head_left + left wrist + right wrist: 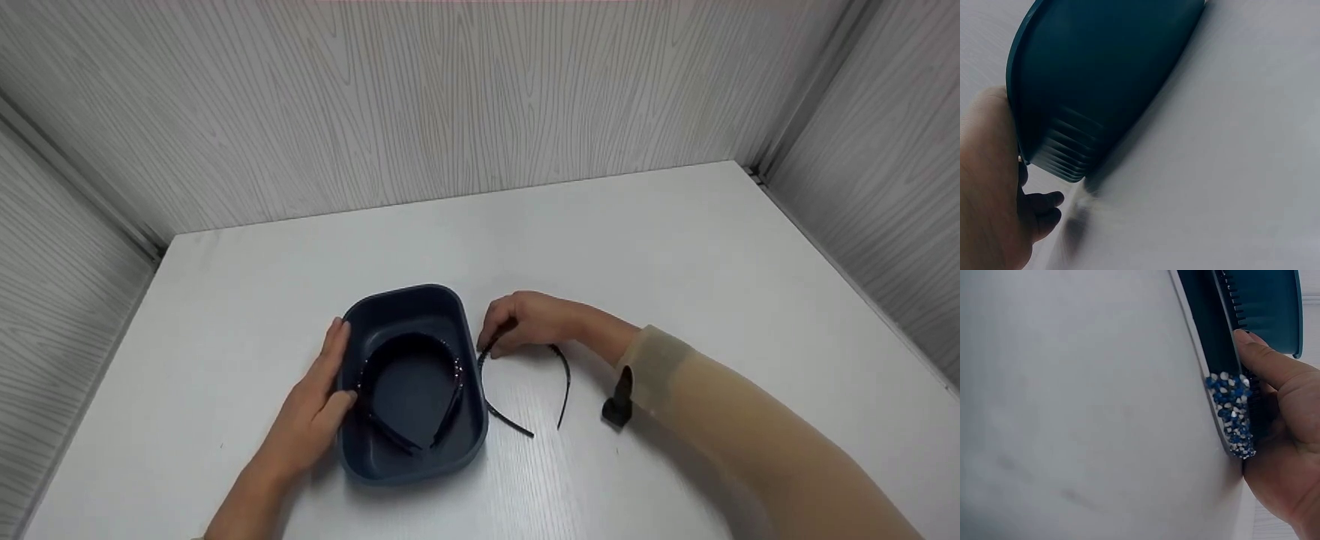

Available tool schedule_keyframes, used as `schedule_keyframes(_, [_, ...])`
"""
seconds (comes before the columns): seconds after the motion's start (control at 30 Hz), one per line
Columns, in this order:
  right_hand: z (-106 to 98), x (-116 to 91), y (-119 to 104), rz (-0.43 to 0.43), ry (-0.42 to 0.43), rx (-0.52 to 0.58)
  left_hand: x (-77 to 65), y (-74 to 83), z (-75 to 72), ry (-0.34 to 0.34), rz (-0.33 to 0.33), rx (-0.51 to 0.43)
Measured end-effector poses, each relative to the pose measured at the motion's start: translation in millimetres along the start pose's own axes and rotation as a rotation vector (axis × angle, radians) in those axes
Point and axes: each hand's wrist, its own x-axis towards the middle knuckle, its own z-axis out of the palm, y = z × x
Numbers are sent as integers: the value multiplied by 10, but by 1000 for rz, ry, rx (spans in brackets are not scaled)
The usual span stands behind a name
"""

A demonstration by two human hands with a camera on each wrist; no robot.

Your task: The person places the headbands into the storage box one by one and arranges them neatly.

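A dark blue rectangular tub point(409, 477) stands on the white table, turned slightly. My left hand point(304, 420) grips its left side, thumb at the rim and fingers along the outer wall. Ridges show on the tub's outside point(1089, 67) in the left wrist view. Inside the tub lies a dark headband point(458, 369) with shiny specks. Just right of the tub, my right hand point(536, 319) pinches a second headband point(512, 423) near its curved top, its two ends pointing toward me. In the right wrist view, this toothed headband carries blue and white beads point(1231, 413).
The white table point(600, 247) is bounded by a grey wood-grain panel point(480, 97) at the back and similar panels at both sides. A black clip-like piece point(617, 411) hangs from the right sleeve's cuff.
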Motion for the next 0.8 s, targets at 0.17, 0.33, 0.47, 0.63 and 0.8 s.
schedule_keyframes(0.17, [9, 7, 9, 5, -9, 3, -6, -4, 1, 0, -17, 6])
schedule_keyframes(0.33, [19, 17, 11, -3, -8, 6, -14, -11, 5, 5, -14, 7])
schedule_keyframes(0.47, [13, 15, 3, -6, -10, 5, -21, -6, 4, 6, -5, -2])
schedule_keyframes(0.63, [-8, -1, -5, -3, -12, 14, -14, 8, -1, 8, -4, -5])
schedule_keyframes(0.8, [-9, -22, 14, 5, -10, 56, -6, 14, 5, 7, -8, 11])
